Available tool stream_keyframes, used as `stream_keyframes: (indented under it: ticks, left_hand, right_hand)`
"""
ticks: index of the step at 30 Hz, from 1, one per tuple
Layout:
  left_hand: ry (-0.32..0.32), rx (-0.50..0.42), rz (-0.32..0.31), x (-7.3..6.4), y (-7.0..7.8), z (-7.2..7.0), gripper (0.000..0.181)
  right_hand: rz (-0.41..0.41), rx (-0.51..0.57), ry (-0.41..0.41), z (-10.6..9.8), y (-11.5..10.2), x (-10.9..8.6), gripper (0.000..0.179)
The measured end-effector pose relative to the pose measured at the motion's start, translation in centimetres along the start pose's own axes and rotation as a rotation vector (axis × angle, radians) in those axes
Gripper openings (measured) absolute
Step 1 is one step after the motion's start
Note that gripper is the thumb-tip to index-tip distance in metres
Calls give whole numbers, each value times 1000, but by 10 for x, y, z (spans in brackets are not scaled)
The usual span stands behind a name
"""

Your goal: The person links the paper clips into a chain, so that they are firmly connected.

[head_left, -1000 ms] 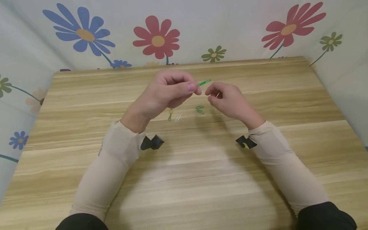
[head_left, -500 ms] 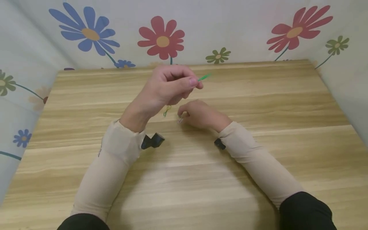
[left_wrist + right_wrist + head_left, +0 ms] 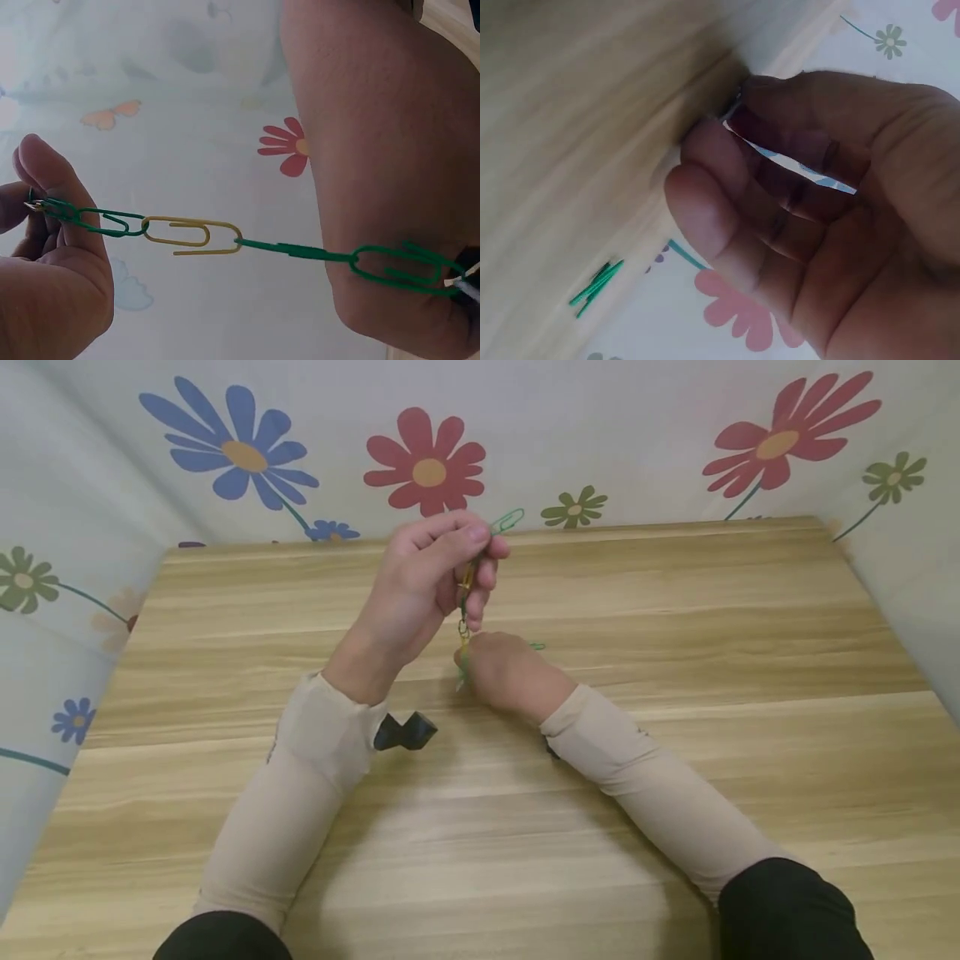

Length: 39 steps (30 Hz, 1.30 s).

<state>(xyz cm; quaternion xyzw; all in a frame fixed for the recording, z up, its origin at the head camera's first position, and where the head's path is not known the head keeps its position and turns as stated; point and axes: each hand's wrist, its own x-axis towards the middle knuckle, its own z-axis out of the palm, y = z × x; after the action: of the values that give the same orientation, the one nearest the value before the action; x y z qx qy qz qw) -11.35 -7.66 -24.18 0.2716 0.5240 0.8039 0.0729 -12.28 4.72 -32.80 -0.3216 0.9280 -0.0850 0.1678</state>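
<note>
Left hand [image 3: 420, 585]: higher than a second ago; thumb and finger pinch a green paper clip [image 3: 507, 521], remaining fingers loosely bent beside the paper-clip chain [image 3: 296, 250].
Right hand [image 3: 510, 672]: has shifted left, now just below the other hand at the chain's low end; thumb and index pinched together, rest half curled.
Work stage, judged: both hands at the chain, clip picked up; reads as hooking on or lining up a link.
Chain location: between the two hands, above the tabletop [image 3: 465, 835]; earlier mostly hidden, now drawn out in view.
Chain look: thin wire, green and yellow clips linked end to end; near vertical in head view, almost straight in left wrist view, one green link edge-on. Join to top green clip hidden by thumb.
Pair of green paper clips [image 3: 596, 286]: on table, lying close together; head view shows only a bit past the right hand.
White paper clip [image 3: 466, 288]: was on table, now at right fingertips; only tip visible by last green link. Hooked or just touching: can't tell.
</note>
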Motion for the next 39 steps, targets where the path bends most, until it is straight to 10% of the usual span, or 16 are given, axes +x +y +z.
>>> stream_keyframes:
  ticks: [5,12,17,29,39]
  left_hand:
    - [6,51,-5,-1,4,-2,22]
    - [-51,136,-6,-1,6,-4,20]
    - [-49,198,1,-1,8,-4,17]
    - [28,297,54,-3,7,-2,17]
    - [104,274,64,-4,6,1,18]
  right_hand:
    - [-29,106,72,-11,18,-1,11]
    - [-59,762,320,-57,42,-38,7]
    - [-188,955,531,-79,43,-64,9]
    - [-396,949,839,-89,31,-89,7]
    - [-475,598,961,-91,23,-93,5]
